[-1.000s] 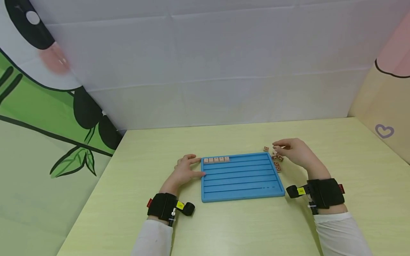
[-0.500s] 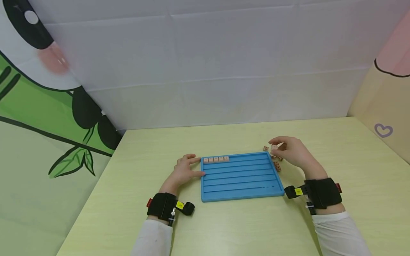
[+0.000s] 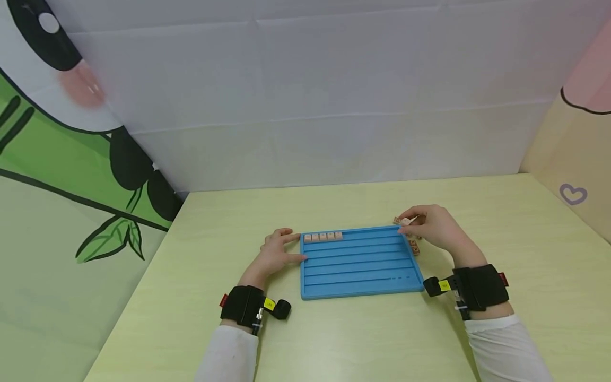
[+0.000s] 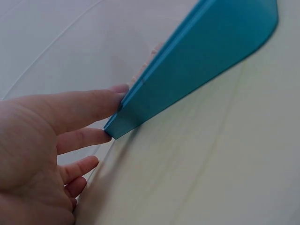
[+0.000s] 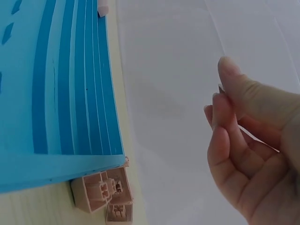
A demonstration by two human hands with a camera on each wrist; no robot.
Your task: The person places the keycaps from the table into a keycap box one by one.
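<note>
A blue ridged tray point(image 3: 358, 270) lies on the table, with several pale keycaps point(image 3: 323, 237) in a row at its top left. My left hand point(image 3: 277, 252) touches the tray's left edge with thumb and forefinger fairly straight; the left wrist view shows these fingertips point(image 4: 119, 96) against the rim. Above the tray's far right corner, my right hand point(image 3: 434, 225) pinches a pale keycap point(image 3: 406, 222) between thumb and fingers. Only a sliver of that keycap shows in the right wrist view. Beside the right edge, loose keycaps point(image 5: 91, 192) lie with their hollow undersides up.
The tray stands on a pale wooden table point(image 3: 363, 339). A white cloth backdrop point(image 3: 305, 106) rises behind it, with a printed panel point(image 3: 573, 159) on the right. My right hand partly hides the loose keycaps point(image 3: 413, 247).
My right hand has lifted a keycap from the loose pile and shifted slightly left, to the tray's far right corner. The left hand stays at the tray's edge.
</note>
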